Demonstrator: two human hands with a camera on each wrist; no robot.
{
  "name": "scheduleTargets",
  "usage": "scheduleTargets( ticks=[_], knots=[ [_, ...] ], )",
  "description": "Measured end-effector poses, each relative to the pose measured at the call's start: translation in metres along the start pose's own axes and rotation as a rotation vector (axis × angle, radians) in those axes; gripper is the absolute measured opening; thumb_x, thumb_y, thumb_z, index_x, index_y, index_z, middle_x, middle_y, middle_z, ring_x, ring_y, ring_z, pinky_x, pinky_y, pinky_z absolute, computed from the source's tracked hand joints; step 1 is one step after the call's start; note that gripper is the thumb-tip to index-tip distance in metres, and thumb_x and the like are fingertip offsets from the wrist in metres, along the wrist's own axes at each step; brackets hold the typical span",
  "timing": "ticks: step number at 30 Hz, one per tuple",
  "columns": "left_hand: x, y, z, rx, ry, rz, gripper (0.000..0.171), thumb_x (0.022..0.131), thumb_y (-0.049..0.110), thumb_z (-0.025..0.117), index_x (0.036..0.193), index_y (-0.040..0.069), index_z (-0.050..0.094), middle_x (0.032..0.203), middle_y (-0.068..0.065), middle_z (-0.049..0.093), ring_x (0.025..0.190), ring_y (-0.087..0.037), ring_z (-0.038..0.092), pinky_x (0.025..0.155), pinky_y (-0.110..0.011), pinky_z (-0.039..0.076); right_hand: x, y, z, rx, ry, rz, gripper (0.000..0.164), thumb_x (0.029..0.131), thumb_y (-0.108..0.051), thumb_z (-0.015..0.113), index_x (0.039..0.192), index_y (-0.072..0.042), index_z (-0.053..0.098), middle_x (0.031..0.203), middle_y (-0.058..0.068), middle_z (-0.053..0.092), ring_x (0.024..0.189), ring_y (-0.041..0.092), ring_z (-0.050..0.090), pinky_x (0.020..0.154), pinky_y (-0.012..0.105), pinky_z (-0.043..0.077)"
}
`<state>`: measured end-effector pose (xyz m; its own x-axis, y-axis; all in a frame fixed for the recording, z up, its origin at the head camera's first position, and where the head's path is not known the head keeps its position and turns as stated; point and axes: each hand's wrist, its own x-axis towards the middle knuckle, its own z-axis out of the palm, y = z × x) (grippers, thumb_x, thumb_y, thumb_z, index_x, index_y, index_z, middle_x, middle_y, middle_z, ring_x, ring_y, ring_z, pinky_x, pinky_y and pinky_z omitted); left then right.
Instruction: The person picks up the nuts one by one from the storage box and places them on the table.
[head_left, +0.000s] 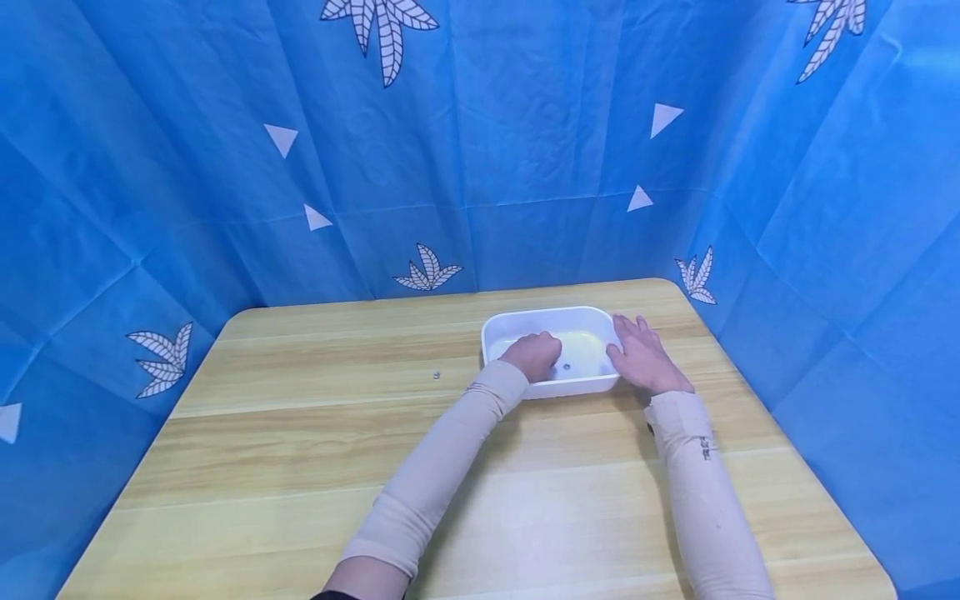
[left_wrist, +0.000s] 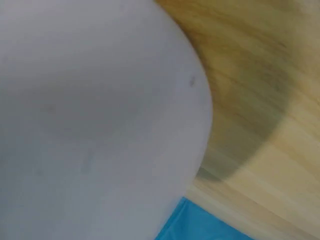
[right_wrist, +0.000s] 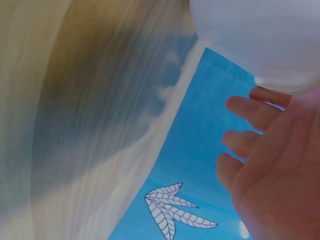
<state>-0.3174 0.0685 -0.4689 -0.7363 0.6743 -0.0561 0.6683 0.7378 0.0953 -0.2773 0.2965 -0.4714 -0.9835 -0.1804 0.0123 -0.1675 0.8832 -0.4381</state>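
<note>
A white rectangular tray stands near the back of the table, to the right. My left hand reaches over its near left rim with curled fingers low inside; the fingertips are hidden, so I cannot tell whether they hold anything. Just right of that hand, a small metal piece, like a nut, lies on the tray floor. At the tray's right end is my right hand, thumb at the rim. In the right wrist view its loosely bent fingers show beside the tray's outer wall. Only the tray wall appears in the left wrist view.
Another small metal piece lies on the wooden table, left of the tray. A blue curtain with leaf prints hangs close behind the table's back edge and along both sides.
</note>
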Motion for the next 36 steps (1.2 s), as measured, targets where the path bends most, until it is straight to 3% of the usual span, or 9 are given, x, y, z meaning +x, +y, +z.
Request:
scheduleTargets(
  ticks=[6,11,15,25,36],
  knots=[
    [-0.004,-0.005,-0.002,-0.142,0.011,0.005,0.011,0.087,0.003,0.072,0.080,0.010,0.075,0.078,0.001,0.071,0.066,-0.009,0.055,0.062,-0.020,0.047,0.001,0.001,0.001,0.002,-0.005,-0.006,0.066,0.109,-0.028,0.031,0.161,0.008,0.013,0.169,0.030,0.014,0.157,0.054,0.002,0.128,0.066,0.004],
    [-0.007,-0.005,-0.005,-0.219,0.028,-0.012,0.012,0.089,0.006,0.074,0.098,0.008,0.081,0.101,-0.004,0.080,0.092,-0.012,0.072,0.085,-0.023,0.059,0.002,0.001,0.001,0.013,-0.001,-0.009,0.066,0.108,-0.028,0.032,0.160,0.010,0.015,0.169,0.032,0.015,0.157,0.055,0.003,0.128,0.066,0.003],
    [-0.011,-0.006,-0.006,-0.254,0.042,-0.015,0.020,0.090,0.006,0.072,0.108,0.007,0.081,0.111,-0.007,0.080,0.108,-0.017,0.073,0.095,-0.026,0.059,0.003,0.002,0.001,0.020,-0.002,0.004,0.066,0.108,-0.027,0.032,0.158,0.013,0.015,0.168,0.034,0.015,0.157,0.055,0.003,0.129,0.065,0.004],
    [-0.020,-0.010,-0.006,-0.278,0.085,0.039,0.021,0.088,0.005,0.072,0.107,0.005,0.080,0.108,-0.009,0.080,0.101,-0.017,0.075,0.090,-0.023,0.060,-0.001,0.010,-0.002,0.024,-0.024,0.018,0.066,0.107,-0.027,0.029,0.158,0.013,0.018,0.166,0.036,0.014,0.156,0.057,0.002,0.129,0.064,0.003],
    [-0.030,-0.022,-0.006,-0.365,0.124,-0.022,0.021,0.089,0.005,0.072,0.108,0.005,0.080,0.107,-0.008,0.080,0.099,-0.016,0.071,0.091,-0.025,0.059,-0.001,0.012,0.000,0.029,-0.054,0.046,0.070,0.107,-0.033,0.025,0.159,0.013,0.014,0.167,0.036,0.010,0.156,0.056,-0.002,0.129,0.064,0.000]
  ],
)
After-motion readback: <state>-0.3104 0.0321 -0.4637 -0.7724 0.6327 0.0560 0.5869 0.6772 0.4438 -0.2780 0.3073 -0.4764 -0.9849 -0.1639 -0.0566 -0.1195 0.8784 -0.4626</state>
